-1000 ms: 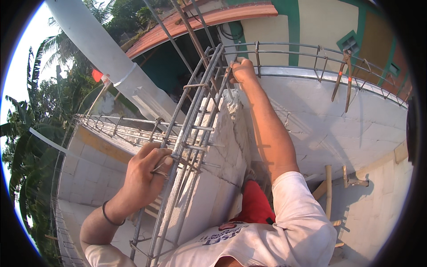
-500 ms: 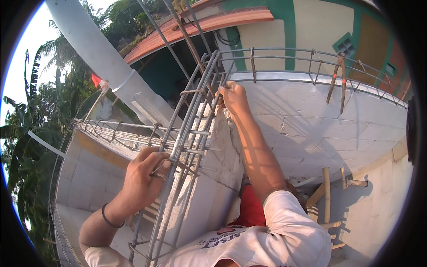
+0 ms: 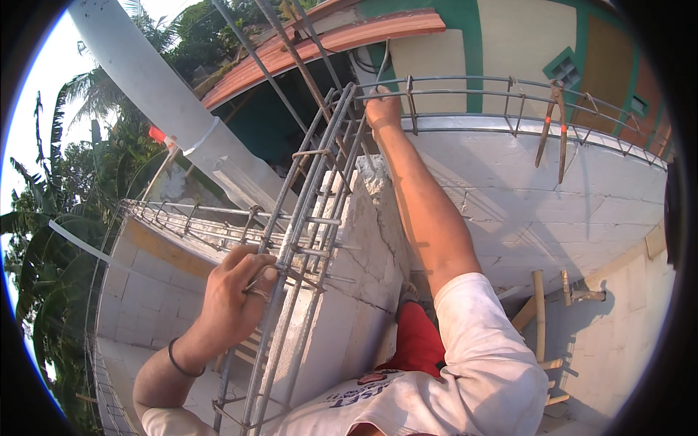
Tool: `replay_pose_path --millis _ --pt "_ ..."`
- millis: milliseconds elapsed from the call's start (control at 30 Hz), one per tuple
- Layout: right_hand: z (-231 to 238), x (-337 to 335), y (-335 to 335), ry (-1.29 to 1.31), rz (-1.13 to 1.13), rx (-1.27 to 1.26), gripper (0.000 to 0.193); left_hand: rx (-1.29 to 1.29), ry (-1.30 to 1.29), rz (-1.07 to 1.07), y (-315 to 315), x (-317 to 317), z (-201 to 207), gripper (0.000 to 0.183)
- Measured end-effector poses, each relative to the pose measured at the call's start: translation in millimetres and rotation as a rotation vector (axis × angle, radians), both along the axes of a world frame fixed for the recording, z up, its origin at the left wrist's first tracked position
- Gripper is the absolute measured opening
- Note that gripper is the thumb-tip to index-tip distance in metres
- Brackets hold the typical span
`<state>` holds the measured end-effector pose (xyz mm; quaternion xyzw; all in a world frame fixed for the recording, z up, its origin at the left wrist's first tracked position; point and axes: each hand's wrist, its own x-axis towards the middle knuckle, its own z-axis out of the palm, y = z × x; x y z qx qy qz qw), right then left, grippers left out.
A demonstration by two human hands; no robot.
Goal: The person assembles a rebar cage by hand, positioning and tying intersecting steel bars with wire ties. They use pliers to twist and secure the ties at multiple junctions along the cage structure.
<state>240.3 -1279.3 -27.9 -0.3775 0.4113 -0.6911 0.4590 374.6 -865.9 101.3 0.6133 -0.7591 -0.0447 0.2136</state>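
A long steel rebar cage [image 3: 294, 240] with square stirrups slants away from me over the top of a white block wall. My left hand [image 3: 243, 291] is closed beside the cage's left bars, with a thin loop of tie wire [image 3: 258, 292] between its fingers. At the far corner, where the cages meet, my right hand [image 3: 382, 110] is closed round a slim steel bar [image 3: 385, 57]. The bar's upper end stands above the fist; its lower part runs along the cage and is partly hidden.
Rusty pincers [image 3: 552, 131] with orange bands hang from the far rebar cage [image 3: 465, 93] on the right. Another cage [image 3: 193, 218] lies on the left wall. A thick grey pole [image 3: 153, 80] leans behind. Wooden poles [image 3: 539, 316] stand below right.
My right hand has moved up and away toward the corner, and the steel bar's end has risen with it. My left hand stays almost in place with the tie wire.
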Motion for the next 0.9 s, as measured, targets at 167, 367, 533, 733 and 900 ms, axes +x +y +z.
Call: replay_pose_path --millis 167,367,533,733,900 --pt "-15 2 -25 0.047 -0.002 -0.120 0.026 0.009 -0.006 0.009 2 0 2 0.017" --pt "-3 4 -54 -0.403 0.091 -0.002 0.033 0.010 -0.010 0.028 0 0 1 0.022" --pt "5 -5 -84 -0.562 0.260 -0.021 0.030 0.004 -0.021 0.006 -1 0 1 0.019" --pt "19 1 -119 -0.404 0.178 -0.022 0.025 0.019 -0.045 -0.007 -3 3 2 0.022" --pt "38 2 -138 -0.363 0.174 0.089 0.020 -0.006 -0.041 -0.020 -3 6 -1 0.025"
